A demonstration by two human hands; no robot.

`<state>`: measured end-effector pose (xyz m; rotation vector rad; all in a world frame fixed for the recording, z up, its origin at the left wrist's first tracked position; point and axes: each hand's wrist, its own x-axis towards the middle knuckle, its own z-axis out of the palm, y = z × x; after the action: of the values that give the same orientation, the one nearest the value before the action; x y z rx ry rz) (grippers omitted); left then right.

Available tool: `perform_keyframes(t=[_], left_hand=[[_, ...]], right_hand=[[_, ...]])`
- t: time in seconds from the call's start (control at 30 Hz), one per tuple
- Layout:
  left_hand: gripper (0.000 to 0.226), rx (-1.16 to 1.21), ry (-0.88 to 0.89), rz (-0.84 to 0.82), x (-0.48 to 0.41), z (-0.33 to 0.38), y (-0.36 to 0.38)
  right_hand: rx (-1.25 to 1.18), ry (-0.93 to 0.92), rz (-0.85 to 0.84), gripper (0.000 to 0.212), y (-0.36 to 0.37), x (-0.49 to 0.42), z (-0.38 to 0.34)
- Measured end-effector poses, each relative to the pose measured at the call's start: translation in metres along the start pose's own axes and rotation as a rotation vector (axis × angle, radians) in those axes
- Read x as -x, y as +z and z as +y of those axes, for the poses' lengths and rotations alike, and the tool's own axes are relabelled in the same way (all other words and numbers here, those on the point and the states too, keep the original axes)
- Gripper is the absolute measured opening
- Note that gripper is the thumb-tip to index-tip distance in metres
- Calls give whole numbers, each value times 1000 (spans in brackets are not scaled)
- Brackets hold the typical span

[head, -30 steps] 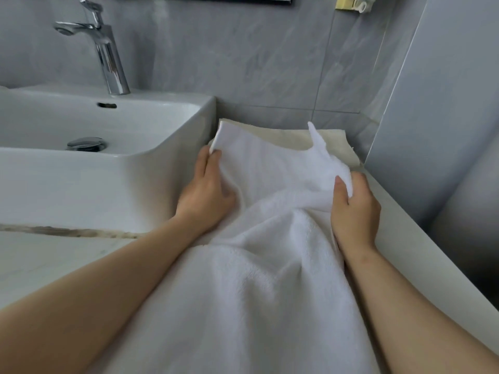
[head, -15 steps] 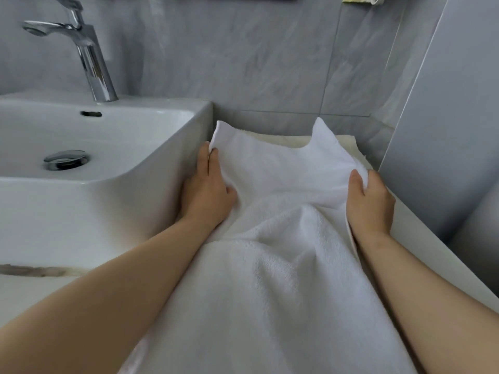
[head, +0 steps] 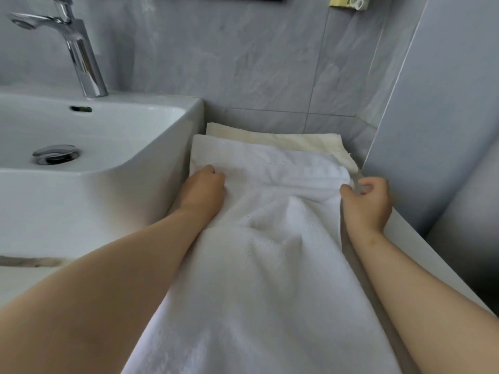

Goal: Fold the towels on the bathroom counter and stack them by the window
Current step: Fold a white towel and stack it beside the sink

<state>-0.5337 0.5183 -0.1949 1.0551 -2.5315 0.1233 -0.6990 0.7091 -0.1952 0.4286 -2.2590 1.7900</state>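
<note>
Bathroom desk (head: 432,255), narrow strip beside the sink (head: 167,211): a white towel (head: 270,265) is laid lengthwise, the near end loose and unfolded. Mid-length, its side edges are gripped by the left hand (head: 204,188) and right hand (head: 366,203), fingers curled, forearms stretched forward. Beyond, a folded cream towel (head: 283,143) is partly overlapped; folding is judged early, stacking not yet done.

Sink (head: 162,125) lay at nine o'clock of the towel (head: 270,252), faucet (head: 81,58) on its rear rim, folded towel (head: 297,143) lay beneath at twelve o'clock, left hand (head: 204,188) at nine, right hand (head: 367,203) at three.
</note>
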Motion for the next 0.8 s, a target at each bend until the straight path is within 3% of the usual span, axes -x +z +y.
perform_keyframes(t=[0.13,0.27,0.6,0.8], left_hand=[[33,47,77,-158,10,-6,-12],[30,144,100,-392,31,-9,-37],[29,271,-102,-282,115,-13,-77],[24,229,-37,-235,131,-14,-109]], right_hand=[[11,6,-226,15,-23,23,-2],[132,-14,-341,14,-45,47,-5],[408,-83,-549,35,-89,85,-15],[375,-95,-544,29,-90,86,-13]])
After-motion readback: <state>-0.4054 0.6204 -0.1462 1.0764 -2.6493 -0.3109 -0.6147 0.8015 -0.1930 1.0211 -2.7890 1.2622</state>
